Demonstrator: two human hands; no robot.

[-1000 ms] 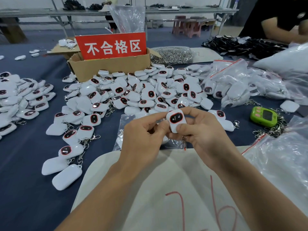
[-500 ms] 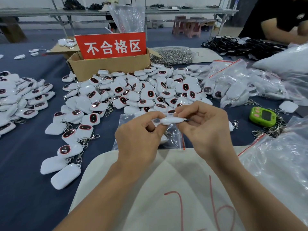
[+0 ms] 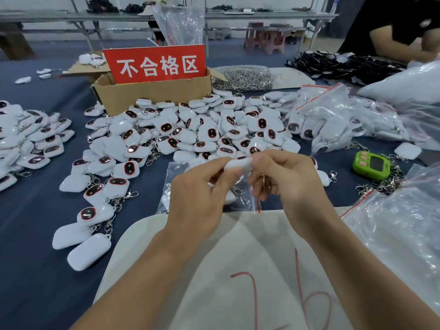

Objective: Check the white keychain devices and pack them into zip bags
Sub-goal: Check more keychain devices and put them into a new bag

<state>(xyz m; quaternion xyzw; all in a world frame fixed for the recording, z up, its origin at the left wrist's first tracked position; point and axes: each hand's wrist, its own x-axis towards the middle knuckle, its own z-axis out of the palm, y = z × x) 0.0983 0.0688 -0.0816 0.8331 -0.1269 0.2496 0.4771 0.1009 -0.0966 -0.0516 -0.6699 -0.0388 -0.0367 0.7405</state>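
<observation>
Evidently check step: left grip (image 3: 197, 194) and right grip (image 3: 285, 179) both pinch one blurred white keychain device (image 3: 238, 164) just above the zip bag (image 3: 181, 172) by the worktop's near edge; next likely needs the bag mouth opened.

free: blue cloth (image 3: 35, 234) front-left | blocked: device pile (image 3: 202, 129) ahead, bags (image 3: 404, 229) right
</observation>
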